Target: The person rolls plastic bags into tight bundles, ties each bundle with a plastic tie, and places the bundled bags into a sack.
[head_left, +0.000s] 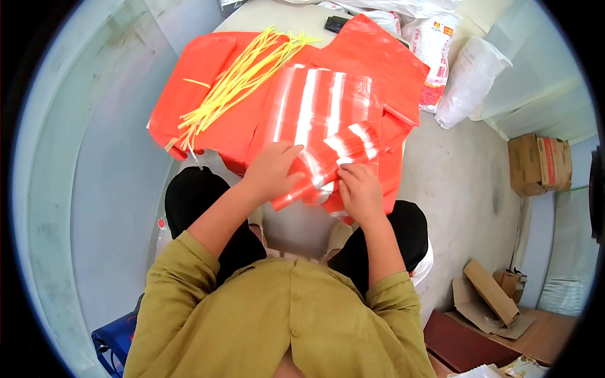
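A shiny red plastic sheet with whitish stripes lies on the table in front of me, its near part folded over into a slanting strip. At the left end of this fold, my left hand grips the plastic, thumb and forefinger bent around it. My right hand pinches the fold's lower edge further right, fingertips pressed together. A bundle of thin yellow strips lies to the upper left, on more red plastic. Another red plastic piece spreads at the upper right.
A small black object rests at the table's far edge. White printed sacks and a whitish plastic bundle stand beyond on the right. Cardboard boxes and flattened cardboard are further right. A pale wall runs along the left.
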Action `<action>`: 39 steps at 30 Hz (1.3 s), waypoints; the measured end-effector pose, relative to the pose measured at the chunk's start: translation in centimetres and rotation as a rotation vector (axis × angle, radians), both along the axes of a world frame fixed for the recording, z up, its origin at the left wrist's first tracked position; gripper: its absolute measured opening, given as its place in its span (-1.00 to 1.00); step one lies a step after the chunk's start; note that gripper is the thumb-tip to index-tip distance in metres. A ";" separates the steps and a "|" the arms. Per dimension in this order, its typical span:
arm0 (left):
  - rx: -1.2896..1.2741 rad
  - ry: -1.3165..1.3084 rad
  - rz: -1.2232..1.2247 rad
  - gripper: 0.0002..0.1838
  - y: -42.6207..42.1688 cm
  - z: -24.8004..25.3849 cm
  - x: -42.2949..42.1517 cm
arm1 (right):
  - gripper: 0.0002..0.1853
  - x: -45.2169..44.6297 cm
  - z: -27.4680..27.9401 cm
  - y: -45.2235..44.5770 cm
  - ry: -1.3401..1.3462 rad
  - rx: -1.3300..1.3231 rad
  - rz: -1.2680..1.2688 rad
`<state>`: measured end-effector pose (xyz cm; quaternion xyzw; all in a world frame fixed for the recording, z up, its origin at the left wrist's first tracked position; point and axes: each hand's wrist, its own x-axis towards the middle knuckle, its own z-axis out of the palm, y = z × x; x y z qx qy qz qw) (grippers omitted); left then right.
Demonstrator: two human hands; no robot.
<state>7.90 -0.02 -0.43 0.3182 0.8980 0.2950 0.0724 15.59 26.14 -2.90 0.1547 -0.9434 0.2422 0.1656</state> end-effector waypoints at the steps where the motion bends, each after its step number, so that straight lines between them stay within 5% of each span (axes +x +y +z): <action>1: 0.074 0.033 -0.052 -0.22 0.5 0.1 0.1 | -0.71 -0.1 0.0 -0.4 0.044 0.039 0.050; 7: -0.015 0.089 -0.173 -0.17 3.1 -1.0 -1.1 | -0.67 -1.7 1.7 -2.1 -0.153 0.138 0.264; 13: -0.066 0.168 -0.271 -0.24 3.3 -2.4 -1.3 | -0.65 -5.8 1.7 -0.1 -0.507 0.302 0.172; 16: -0.082 0.198 -0.283 -0.28 2.9 -3.0 -2.0 | -0.59 -7.2 -0.2 1.7 -0.157 0.310 0.153; 19: -0.106 0.175 -0.297 -0.29 2.8 -2.7 -2.1 | -0.62 -8.5 0.7 4.1 -0.337 0.467 -0.004; 23: -0.155 0.166 -0.292 -0.31 2.9 -2.5 -2.0 | -0.58 -9.4 0.8 6.0 0.069 0.124 -0.445; 26: -0.147 0.192 -0.277 -0.34 3.2 -2.7 -1.7 | -0.54 -7.4 1.9 1.0 0.015 -0.228 -0.204; 28: -0.185 0.120 -0.275 -0.36 3.3 -2.5 -1.7 | -0.38 -7.3 1.7 -2.9 -0.385 -0.169 0.166; 31: -0.238 0.041 -0.273 -0.36 3.3 -1.9 -1.7 | -0.25 -6.6 0.7 -3.5 -0.240 0.092 0.270; 34: -0.170 0.223 -0.254 -0.34 2.9 -3.2 -1.4 | -0.16 -8.6 -3.6 1.5 -0.127 0.188 -0.001; 39: -0.163 0.188 -0.177 -0.34 2.7 -3.7 -0.8 | -0.12 -9.1 -2.3 3.8 -0.243 0.299 -0.125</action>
